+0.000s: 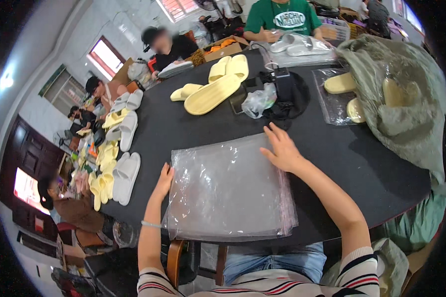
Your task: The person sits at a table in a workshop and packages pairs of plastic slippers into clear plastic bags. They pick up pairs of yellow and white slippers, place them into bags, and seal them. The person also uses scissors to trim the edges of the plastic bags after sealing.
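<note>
A stack of clear plastic bags point(223, 188) lies flat on the black table in front of me, its pinkish edge on the right. Against the stack's left edge rests my left hand point(164, 181), open, with the fingers pointing away from me and partly hidden. My right hand point(285, 152) is open at the far right corner of the stack, its fingers spread and nothing in them. Beyond the bags lie pale yellow slippers point(210, 94), one of them leaning over the others. A small crumpled clear bag point(259, 100) lies to their right.
Grey slippers point(127, 177) and yellow ones line the table's left edge. At the right, a greenish sack point(396, 84) lies over bagged yellow slippers point(340, 84). A black device point(283, 84) stands at the back. Across the table, a person in green point(282, 20) has bagged grey slippers point(300, 44).
</note>
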### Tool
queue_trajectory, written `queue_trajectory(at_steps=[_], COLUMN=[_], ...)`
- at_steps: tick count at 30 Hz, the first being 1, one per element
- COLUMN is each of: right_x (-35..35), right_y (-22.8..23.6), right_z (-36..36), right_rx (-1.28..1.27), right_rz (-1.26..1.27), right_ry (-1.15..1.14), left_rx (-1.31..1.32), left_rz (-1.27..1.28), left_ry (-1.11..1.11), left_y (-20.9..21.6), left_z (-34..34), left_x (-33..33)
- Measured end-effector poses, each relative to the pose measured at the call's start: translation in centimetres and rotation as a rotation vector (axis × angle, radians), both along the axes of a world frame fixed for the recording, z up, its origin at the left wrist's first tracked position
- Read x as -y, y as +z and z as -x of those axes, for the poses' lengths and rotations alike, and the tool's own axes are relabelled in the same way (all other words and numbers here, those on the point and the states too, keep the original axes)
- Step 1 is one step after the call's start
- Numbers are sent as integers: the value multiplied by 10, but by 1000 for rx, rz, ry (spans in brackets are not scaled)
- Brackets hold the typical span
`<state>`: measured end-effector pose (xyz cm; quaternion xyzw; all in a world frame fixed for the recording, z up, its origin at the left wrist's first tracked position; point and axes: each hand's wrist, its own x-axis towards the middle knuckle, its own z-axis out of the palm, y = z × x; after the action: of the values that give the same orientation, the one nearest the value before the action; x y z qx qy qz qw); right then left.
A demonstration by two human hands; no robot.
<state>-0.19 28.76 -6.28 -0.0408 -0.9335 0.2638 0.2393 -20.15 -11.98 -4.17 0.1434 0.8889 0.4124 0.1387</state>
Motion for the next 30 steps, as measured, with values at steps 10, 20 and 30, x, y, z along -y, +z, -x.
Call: queue_trajectory(at_steps=[10, 20, 30], right_x=[19, -42, -202], right_y=[-19, 5, 23], right_z=[-6, 5, -56], right_rx=[125, -147, -1422], right_rz=[-200, 404, 1659], right_ry=[74, 92, -900], left_rx=[-276, -386, -608], left_rz=[-201, -143, -12], left_ry=[-36, -36, -63], left_y=[-43, -38, -11], left_z=[-20, -28, -48], left_x=[3, -2, -12])
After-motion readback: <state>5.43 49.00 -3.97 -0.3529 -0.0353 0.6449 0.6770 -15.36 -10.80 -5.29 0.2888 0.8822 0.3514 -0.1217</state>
